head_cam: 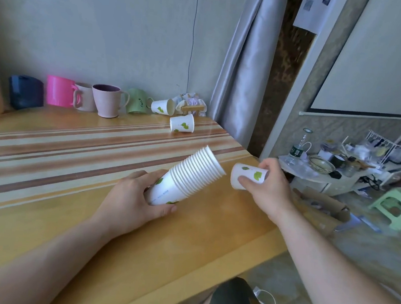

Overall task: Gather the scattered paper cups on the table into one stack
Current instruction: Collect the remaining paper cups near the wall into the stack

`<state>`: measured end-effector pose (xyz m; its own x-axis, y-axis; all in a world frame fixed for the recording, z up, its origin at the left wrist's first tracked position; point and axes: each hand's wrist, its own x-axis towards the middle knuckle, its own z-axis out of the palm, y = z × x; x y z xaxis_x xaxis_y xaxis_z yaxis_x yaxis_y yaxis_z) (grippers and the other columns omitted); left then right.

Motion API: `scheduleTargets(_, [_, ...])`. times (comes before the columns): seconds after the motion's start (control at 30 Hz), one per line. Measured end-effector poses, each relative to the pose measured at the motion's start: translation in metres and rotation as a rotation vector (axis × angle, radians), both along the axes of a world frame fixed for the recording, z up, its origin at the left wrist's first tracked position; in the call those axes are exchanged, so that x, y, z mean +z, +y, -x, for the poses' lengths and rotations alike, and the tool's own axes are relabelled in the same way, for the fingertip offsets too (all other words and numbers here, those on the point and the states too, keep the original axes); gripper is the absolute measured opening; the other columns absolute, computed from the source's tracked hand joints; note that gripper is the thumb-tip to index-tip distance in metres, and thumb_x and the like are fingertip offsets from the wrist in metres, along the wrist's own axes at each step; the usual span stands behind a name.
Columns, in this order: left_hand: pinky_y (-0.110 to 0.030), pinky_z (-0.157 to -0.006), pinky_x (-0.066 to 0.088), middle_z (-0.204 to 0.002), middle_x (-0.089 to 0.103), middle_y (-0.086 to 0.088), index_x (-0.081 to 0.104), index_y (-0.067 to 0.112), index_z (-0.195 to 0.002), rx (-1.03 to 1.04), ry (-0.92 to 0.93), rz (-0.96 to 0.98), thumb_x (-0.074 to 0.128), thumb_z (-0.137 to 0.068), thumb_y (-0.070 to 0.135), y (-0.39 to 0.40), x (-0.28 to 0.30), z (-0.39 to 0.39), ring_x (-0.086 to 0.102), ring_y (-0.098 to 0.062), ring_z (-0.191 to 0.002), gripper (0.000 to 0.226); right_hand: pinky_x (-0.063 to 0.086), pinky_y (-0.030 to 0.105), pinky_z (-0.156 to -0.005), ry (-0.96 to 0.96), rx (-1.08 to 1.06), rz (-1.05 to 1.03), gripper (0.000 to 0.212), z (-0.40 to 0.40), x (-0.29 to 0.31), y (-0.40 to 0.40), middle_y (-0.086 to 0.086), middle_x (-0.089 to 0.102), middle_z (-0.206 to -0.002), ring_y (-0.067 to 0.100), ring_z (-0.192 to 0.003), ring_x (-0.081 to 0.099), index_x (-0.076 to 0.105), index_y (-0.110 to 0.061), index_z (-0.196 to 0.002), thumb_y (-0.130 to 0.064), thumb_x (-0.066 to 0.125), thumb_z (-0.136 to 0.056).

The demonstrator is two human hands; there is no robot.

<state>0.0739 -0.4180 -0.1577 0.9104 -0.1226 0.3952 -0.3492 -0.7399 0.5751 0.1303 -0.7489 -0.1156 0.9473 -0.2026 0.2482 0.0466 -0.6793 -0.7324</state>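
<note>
My left hand (131,199) grips the base of a stack of several white paper cups with green leaf prints (187,177), held tilted with its open rims pointing up and to the right. My right hand (268,185) holds a single paper cup (247,176) just right of the stack's mouth, its base facing the stack with a small gap between them. Two more paper cups lie on their sides at the table's far right: one (182,123) on the striped surface, another (162,106) behind it near the wall.
The wooden table (71,164) has a striped band across it. A row of plastic mugs (106,100) stands along the wall, with a crumpled wrapper (190,103) at the far corner. A curtain, a cluttered low shelf (327,169) and a green stool (396,207) lie to the right.
</note>
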Motion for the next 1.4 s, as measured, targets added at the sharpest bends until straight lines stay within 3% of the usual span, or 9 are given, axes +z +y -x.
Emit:
scheduleTargets(0.13, [-0.017,-0.072,0.042,-0.095,0.065,0.015,0.065,0.047,-0.14,0.004,-0.004,0.008,0.089,-0.071,0.065,0.004,0.0,0.0,0.061,0.0,-0.088,0.075,0.045,0.033,-0.062,0.05,0.059,-0.027,0.049,0.005,-0.008,0.01,-0.004,0.064,-0.106,0.016,-0.09,0.065,0.05,-0.026,-0.107,-0.038,0.091,-0.083])
scheduleTargets(0.33, [-0.02,-0.078,0.043,-0.104,0.064,0.029,0.065,0.045,-0.143,0.043,-0.049,-0.006,0.089,-0.071,0.063,0.015,0.003,-0.004,0.058,-0.005,-0.093,0.078,0.049,0.045,-0.102,0.17,0.069,0.378,0.084,0.004,0.001,-0.001,-0.003,0.066,-0.137,0.032,-0.13,0.053,0.051,-0.035,-0.15,-0.059,0.085,-0.078])
scheduleTargets(0.47, [-0.017,-0.073,0.042,-0.094,0.061,0.033,0.067,0.045,-0.139,0.061,-0.054,-0.009,0.092,-0.071,0.058,0.019,0.005,-0.005,0.06,0.002,-0.091,0.074,0.048,0.054,-0.107,0.319,0.086,0.499,0.095,0.008,0.006,0.005,-0.001,0.059,-0.145,0.038,-0.134,0.044,0.039,-0.04,-0.159,-0.048,0.074,-0.071])
scheduleTargets(0.53, [-0.014,-0.074,0.041,-0.096,0.06,0.034,0.066,0.046,-0.141,0.06,-0.061,-0.011,0.093,-0.07,0.059,0.021,0.005,-0.004,0.06,0.004,-0.092,0.076,0.054,0.049,-0.099,0.254,0.091,0.335,0.093,0.013,0.006,0.013,-0.006,0.06,-0.136,0.034,-0.129,0.053,0.04,-0.044,-0.156,-0.041,0.073,-0.069])
scheduleTargets(0.63, [-0.013,-0.075,0.041,-0.099,0.058,0.038,0.064,0.049,-0.144,0.056,-0.067,-0.02,0.094,-0.07,0.059,0.022,0.006,-0.003,0.06,0.007,-0.092,0.08,0.058,0.036,-0.08,0.11,0.117,-0.289,0.098,0.012,0.014,0.03,-0.015,0.059,-0.126,0.014,-0.108,0.065,0.034,-0.05,-0.157,-0.009,0.08,-0.082])
scheduleTargets(0.8, [-0.024,-0.075,0.043,-0.099,0.056,0.038,0.064,0.048,-0.144,0.071,-0.039,-0.021,0.094,-0.07,0.058,0.024,0.007,-0.003,0.059,0.005,-0.09,0.08,0.06,0.044,-0.095,0.04,0.259,-1.09,0.075,0.001,0.038,0.063,0.002,0.071,-0.134,0.025,-0.114,0.074,0.05,-0.033,-0.151,0.001,0.079,-0.091])
scheduleTargets(1.03, [-0.01,-0.075,0.038,-0.097,0.057,0.036,0.063,0.049,-0.144,0.085,-0.045,-0.019,0.093,-0.07,0.06,0.026,0.007,-0.004,0.056,0.011,-0.089,0.081,0.058,0.048,-0.102,0.112,0.329,-1.02,0.077,0.004,0.036,0.108,0.003,0.069,-0.136,0.029,-0.123,0.071,0.05,-0.032,-0.149,0.002,0.082,-0.088])
scheduleTargets(1.2, [-0.03,-0.076,0.047,-0.098,0.064,0.019,0.064,0.049,-0.142,0.126,-0.002,0.003,0.091,-0.07,0.064,0.032,0.006,-0.006,0.061,-0.005,-0.089,0.078,0.049,0.059,-0.116,0.154,0.335,-1.037,0.065,0.002,0.023,0.121,0.006,0.072,-0.139,0.03,-0.127,0.07,0.054,-0.033,-0.147,-0.009,0.081,-0.093])
scheduleTargets(1.4, [-0.036,-0.084,0.054,-0.103,0.068,0.015,0.065,0.049,-0.139,0.205,0.028,0.081,0.091,-0.072,0.061,0.043,0.006,-0.009,0.064,-0.009,-0.094,0.073,0.048,0.056,-0.115,0.2,0.376,-1.009,0.064,-0.003,0.013,0.13,0.006,0.071,-0.14,0.029,-0.123,0.072,0.051,-0.037,-0.148,-0.019,0.081,-0.095])
